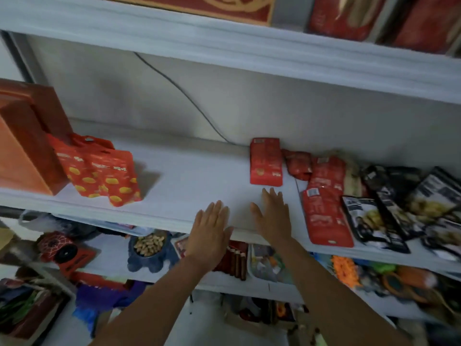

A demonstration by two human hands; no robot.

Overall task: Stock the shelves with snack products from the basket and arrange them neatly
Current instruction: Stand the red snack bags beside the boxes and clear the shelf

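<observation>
Both my hands reach over the front of the white middle shelf [189, 181] with straight fingers and hold nothing. My left hand [210, 231] hovers at the shelf's front edge. My right hand [273, 216] lies just short of a red snack packet [266, 161] that lies flat against the back wall. To the right, a longer red packet [324, 203] lies flat, with a small crumpled red pouch [298, 164] behind it and black packets [389, 216] beyond. At the left, red pouches with yellow shapes [104, 171] stand leaning on an orange box [22, 143].
A dark cable [179, 89] runs down the back wall. The upper shelf [249, 46] carries red boxes. The lower shelf [109, 265] holds a bowl of nuts [149, 245], a spider-web toy [58, 245], trays and orange items. The picture is blurred.
</observation>
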